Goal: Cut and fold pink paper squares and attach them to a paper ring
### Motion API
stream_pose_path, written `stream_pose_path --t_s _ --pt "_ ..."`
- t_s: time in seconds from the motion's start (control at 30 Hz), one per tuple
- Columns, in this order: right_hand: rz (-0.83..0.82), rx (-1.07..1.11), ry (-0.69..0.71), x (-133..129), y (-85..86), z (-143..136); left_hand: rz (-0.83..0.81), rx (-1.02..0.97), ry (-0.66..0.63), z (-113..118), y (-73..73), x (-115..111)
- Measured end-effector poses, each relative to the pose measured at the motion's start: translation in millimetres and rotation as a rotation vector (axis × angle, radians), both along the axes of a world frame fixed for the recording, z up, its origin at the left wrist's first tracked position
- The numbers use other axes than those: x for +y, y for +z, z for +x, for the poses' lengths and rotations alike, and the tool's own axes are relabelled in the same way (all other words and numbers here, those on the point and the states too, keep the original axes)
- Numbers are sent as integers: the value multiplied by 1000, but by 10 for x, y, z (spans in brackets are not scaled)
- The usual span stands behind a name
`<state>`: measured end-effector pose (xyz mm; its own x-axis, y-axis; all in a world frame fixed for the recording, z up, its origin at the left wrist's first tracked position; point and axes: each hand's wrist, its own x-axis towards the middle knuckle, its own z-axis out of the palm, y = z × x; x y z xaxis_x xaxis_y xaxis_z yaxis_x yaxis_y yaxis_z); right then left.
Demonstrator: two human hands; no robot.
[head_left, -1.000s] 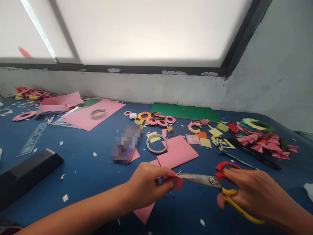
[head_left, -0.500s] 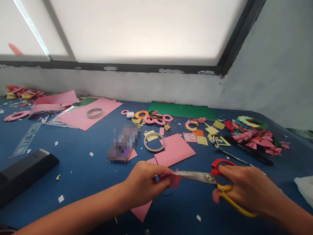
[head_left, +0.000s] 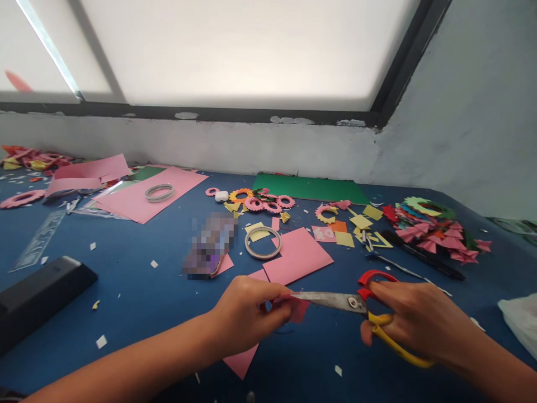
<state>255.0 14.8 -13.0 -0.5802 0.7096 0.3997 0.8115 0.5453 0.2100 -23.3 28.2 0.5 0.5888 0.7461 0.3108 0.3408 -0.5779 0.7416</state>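
My left hand [head_left: 254, 316] pinches a small folded piece of pink paper [head_left: 300, 310] above the blue table. Scissors [head_left: 335, 301] with one red and one yellow handle are in my right hand [head_left: 415, 319], fingers through the loops. Their blades look nearly closed, and the tips reach the top edge of the pink piece beside my left fingertips. Beyond my hands lies a larger pink sheet [head_left: 300, 256], with a roll of tape [head_left: 263, 242] at its left. Another pink strip [head_left: 242, 361] shows partly under my left hand.
A black object [head_left: 46, 296] lies at the left, near a clear ruler [head_left: 39, 240]. Farther back are a blurred-out phone [head_left: 212, 243], paper rings [head_left: 268, 204] and a green sheet [head_left: 310, 188]. At the right sit a pile of paper shapes [head_left: 436, 229] and a black pen [head_left: 432, 260].
The whole view has shifted slightly, so things on the table appear a little farther left. Both hands keep their hold, and the scissors remain at the pink piece.
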Motion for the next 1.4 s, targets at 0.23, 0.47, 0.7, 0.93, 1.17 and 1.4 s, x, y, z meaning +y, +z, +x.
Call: stream_pose_path --t_s 0.23,0.47,0.7,0.93,1.17,1.4 --pt "-5 4 -7 3 -8 -5 19 -18 3 4 14 -18" --pt "-12 26 10 7 -34 16 12 -16 -5 9 20 -12" --pt "-4 6 -8 -3 -30 -5 58 -24 13 6 -1 -12" --pt "-20 11 5 -3 -15 -6 47 -20 -1 2 11 -32" --pt "-24 15 -15 -19 1 -24 24 4 -15 16 15 -43" --pt "-67 9 -29 -21 1 -31 12 17 -7 20 36 -37"
